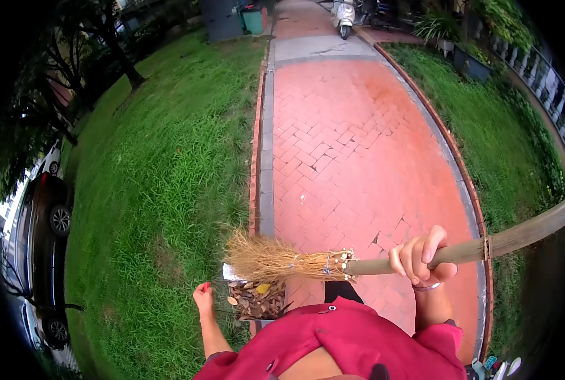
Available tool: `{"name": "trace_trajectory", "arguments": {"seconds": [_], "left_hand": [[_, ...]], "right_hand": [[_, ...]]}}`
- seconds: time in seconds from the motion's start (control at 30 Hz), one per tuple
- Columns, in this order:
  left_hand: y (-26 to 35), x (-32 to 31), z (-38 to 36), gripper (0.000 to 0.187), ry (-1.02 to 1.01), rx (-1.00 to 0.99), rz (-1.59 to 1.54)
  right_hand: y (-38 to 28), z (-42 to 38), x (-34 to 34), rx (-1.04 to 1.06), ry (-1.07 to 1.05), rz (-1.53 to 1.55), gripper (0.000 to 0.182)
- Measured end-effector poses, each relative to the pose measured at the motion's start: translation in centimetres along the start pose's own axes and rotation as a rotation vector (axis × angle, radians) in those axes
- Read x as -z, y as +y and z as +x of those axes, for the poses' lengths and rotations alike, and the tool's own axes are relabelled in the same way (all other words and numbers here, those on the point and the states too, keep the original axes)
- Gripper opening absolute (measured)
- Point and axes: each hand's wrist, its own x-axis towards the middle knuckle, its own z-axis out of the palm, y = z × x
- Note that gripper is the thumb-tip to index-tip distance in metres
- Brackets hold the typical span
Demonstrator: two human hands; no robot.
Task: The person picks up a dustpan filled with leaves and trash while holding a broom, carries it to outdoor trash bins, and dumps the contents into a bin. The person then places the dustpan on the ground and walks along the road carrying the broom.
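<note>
A broom [288,258] of bound straw lies level across the view, its wooden handle running off to the right. My right hand [421,258] is wrapped round that handle, close to the bristles. The bristle tips are above the far edge of a dustpan [230,273], which holds dry brown leaves [257,303] and one yellow leaf [263,288]. To the left of the dustpan, my left hand [203,297] is closed, with a small red tip showing at its fingers. What it grips, and whether that joins the dustpan, I cannot make out.
A red brick path [333,164] runs ahead between raised edging and grass [168,171]. A scooter [344,18] stands at the far end, with a green bin [253,20] on the left. Parked cars [45,240] are at far left, a balustrade [542,73] at right.
</note>
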Motion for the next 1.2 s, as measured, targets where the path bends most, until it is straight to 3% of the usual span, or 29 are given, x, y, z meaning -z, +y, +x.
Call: {"name": "trace_trajectory", "arguments": {"seconds": [0.17, 0.4, 0.67, 1.03, 1.2], "left_hand": [[6.7, -9.6, 10.3, 0.026, 0.034, -0.044, 0.082], [15.8, -18.1, 22.8, 0.022, 0.142, -0.037, -0.026], [23.4, -30.1, 40.2, 0.023, 0.216, -0.069, 0.004], [36.1, -48.4, 65.8, 0.025, 0.077, -0.024, 0.084], [43.0, -58.6, 75.9, 0.024, 0.083, 0.026, 0.103]], "right_hand": [[3.2, 9.0, 13.5, 0.028, -0.003, -0.013, 0.036], [8.1, 24.5, 29.4, -0.002, -0.023, 0.041, 0.033], [18.1, 39.5, 46.8, -0.035, -0.076, 0.14, 0.035], [27.7, 60.1, 68.1, -0.056, -0.013, 0.11, 0.035], [31.1, 68.5, 81.2, -0.033, -0.034, 0.087, 0.034]]}}
